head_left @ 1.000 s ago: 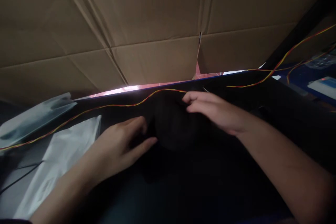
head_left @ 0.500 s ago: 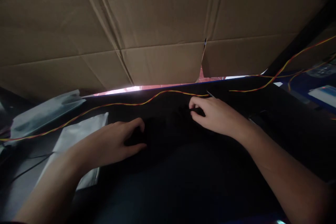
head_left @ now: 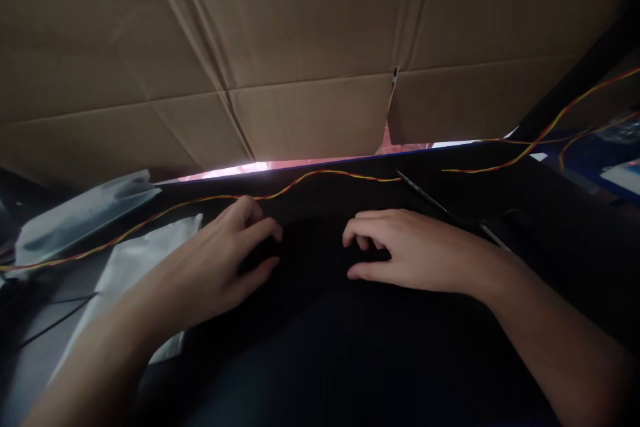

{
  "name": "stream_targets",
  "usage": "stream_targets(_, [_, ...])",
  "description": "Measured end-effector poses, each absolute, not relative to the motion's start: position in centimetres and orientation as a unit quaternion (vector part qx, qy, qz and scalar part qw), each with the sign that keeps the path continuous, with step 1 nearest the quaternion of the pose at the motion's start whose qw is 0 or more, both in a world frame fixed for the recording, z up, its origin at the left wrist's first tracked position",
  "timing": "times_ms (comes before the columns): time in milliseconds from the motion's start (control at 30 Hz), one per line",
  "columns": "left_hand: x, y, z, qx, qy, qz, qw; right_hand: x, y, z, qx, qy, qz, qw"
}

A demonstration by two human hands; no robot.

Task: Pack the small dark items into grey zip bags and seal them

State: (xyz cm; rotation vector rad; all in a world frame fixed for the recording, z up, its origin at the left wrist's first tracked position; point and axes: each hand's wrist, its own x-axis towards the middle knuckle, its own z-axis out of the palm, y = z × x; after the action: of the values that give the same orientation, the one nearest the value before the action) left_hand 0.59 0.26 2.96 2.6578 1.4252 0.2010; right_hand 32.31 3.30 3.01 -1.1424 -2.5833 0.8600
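Note:
My left hand [head_left: 225,263] hovers over or rests on a very dark surface [head_left: 310,260], its fingers curled and the thumb apart from them. Its forearm crosses a whitish flat pouch [head_left: 143,250]. Facing it from the right, my right hand [head_left: 405,250] has bent fingers with the thumb held apart below. I make out nothing in either hand, though a black thing against this black background would be hard to see. Behind the right hand lies a flat dark object with a thin bright edge [head_left: 425,190]. A similar dark object [head_left: 500,233] is by the right wrist.
A brown cardboard sheet [head_left: 310,113] stands along the back. In front of it runs a twisted red-and-yellow wire [head_left: 320,173]. A clear plastic bag [head_left: 85,213] lies at the left, near thin black cables [head_left: 57,321]. White and blue items [head_left: 625,177] sit at the far right.
My right hand has moved down and slightly left, and its fingers and thumb have spread. More of the bright-edged dark object now shows. My left hand's fingers have lifted towards the wire.

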Motion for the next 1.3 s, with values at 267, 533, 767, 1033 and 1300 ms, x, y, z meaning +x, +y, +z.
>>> stream_targets(267, [0.3, 1.2, 2.6, 0.878, 0.473, 0.027, -0.065, 33.3, 2.6, 4.3, -0.285, -0.798, 0.517, -0.125])
stream_targets(533, [-0.4, 0.6, 2.9, 0.881, 0.467, 0.038, 0.068, 33.2, 4.1, 2.3, -0.409, -0.874, 0.235, 0.116])
stream_targets(767, [-0.8, 1.4, 3.4, 0.891, 0.446, 0.055, 0.07, 33.2, 4.7, 2.4, -0.456, -0.812, 0.31, 0.194])
stream_targets(1033, [1.2, 0.1, 3.7, 0.889, 0.42, 0.182, -0.001, 32.1, 4.4, 1.9, -0.432, -0.812, 0.218, 0.327])
stream_targets(1300, [2.3, -0.7, 3.7, 0.85, 0.416, -0.025, 0.323, 32.5, 2.6, 3.5, -0.299, -0.81, 0.497, -0.083])
